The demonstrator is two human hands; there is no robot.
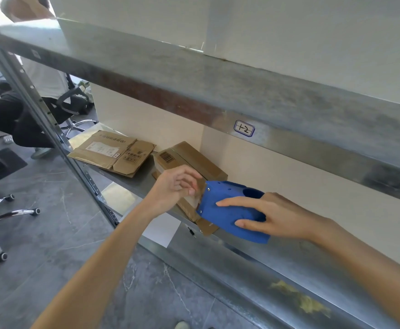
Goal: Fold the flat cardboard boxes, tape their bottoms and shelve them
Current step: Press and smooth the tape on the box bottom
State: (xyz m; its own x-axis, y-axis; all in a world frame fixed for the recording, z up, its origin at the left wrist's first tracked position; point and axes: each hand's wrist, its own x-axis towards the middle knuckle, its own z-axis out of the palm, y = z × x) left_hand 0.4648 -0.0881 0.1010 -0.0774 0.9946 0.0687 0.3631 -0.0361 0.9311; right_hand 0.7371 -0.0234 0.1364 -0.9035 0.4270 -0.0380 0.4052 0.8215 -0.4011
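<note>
Both your forearms reach forward from the lower edge of the view, bare, toward the lower metal shelf (241,260). Your left hand (177,186) comes in from the left with the wrist bent and its fingers curled downward. Your right hand (275,214) comes in from the right, held level.

Shelf: dull grey sheet metal, scuffed. Folded box (194,160): brown corrugated cardboard, barcode label on its top, resting on the shelf by the wall. Flat boxes (113,150): printed brown cardboard, lying on the shelf's left end, apart from the folded box. Tape dispenser (227,210): smooth blue plastic, rounded, with rivets.

Your right hand grips the dispenser, forefinger straight along its side, nose against the box's near end. Your left fingertips sit at the dispenser's mouth; blurred, so pinching or only touching cannot be told.
</note>
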